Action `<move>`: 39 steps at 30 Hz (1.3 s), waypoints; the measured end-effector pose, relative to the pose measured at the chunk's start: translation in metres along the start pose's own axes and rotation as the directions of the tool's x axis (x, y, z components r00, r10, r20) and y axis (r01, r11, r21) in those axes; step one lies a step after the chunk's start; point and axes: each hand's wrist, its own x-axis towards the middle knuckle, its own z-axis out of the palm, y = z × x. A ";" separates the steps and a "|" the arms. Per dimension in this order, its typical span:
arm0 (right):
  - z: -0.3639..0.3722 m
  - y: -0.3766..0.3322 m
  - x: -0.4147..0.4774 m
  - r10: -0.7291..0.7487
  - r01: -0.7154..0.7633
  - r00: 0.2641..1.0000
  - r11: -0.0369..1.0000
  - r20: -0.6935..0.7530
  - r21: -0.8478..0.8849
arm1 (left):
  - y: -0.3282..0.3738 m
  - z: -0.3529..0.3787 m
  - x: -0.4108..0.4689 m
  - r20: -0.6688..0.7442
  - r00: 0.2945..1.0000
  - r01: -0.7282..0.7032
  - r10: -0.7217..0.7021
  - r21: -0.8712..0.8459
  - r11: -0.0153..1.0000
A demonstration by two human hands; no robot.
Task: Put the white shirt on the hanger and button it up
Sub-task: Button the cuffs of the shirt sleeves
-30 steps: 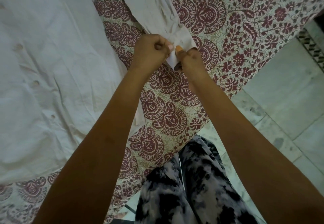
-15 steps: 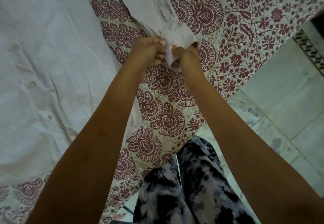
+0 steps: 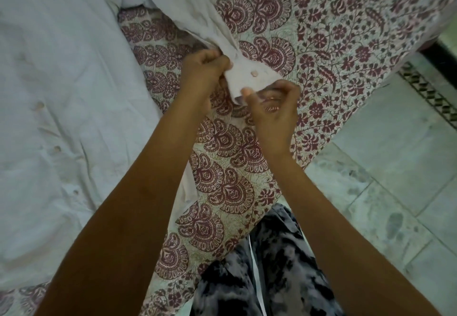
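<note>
The white shirt (image 3: 61,88) lies spread over the left part of a patterned bed, its front buttons showing in a row. One sleeve (image 3: 188,11) runs from the top down to the middle. My left hand (image 3: 204,72) pinches the left side of the sleeve cuff (image 3: 249,78). A pale button (image 3: 254,74) on the cuff faces up. My right hand (image 3: 274,107) grips the cuff's lower edge between thumb and fingers. No hanger is visible.
A bedsheet (image 3: 333,43) with maroon floral print covers the bed. Its edge runs diagonally on the right, with a grey tiled floor (image 3: 385,179) beyond. My legs in black-and-white patterned trousers (image 3: 259,278) stand against the bed at the bottom.
The cuff has been turned and flattened so its button now faces up. My right hand slid from the cuff's side to its lower edge. The view shifted, showing more of the shirt's top.
</note>
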 end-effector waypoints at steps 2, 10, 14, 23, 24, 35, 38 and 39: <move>-0.004 0.009 0.000 -0.308 0.273 0.950 0.894 -0.047 -0.355 | 0.009 0.002 -0.002 0.002 1.000 -0.029 0.029 0.024 0.999; -0.007 -0.005 0.030 0.189 -0.184 0.982 0.971 -0.014 0.153 | 0.019 0.032 -0.011 0.138 0.987 -0.068 0.078 -0.076 0.995; -0.031 -0.003 0.066 0.367 -0.325 0.929 0.874 -0.053 0.361 | -0.007 0.032 0.000 -0.002 0.988 -0.149 0.151 0.163 0.975; -0.031 0.022 0.139 0.305 -0.281 0.926 0.950 -0.221 0.135 | -0.036 0.027 0.050 0.204 0.881 -0.381 0.428 0.840 0.385; -0.033 0.026 0.147 0.306 -0.294 0.922 0.952 -0.237 0.085 | -0.036 0.027 0.058 0.232 0.890 -0.370 0.393 0.871 0.324; -0.040 0.046 0.102 0.084 -0.119 0.977 0.978 -0.194 -0.173 | -0.048 0.020 0.060 0.262 0.919 -0.350 0.294 0.886 0.304; -0.043 0.045 0.057 0.042 -0.080 0.989 0.957 -0.139 -0.280 | -0.056 0.009 0.026 0.216 0.921 -0.340 0.325 0.851 0.400; -0.045 0.043 0.042 0.037 -0.067 0.994 0.954 -0.107 -0.293 | -0.058 0.005 0.014 0.199 0.921 -0.340 0.336 0.833 0.437</move>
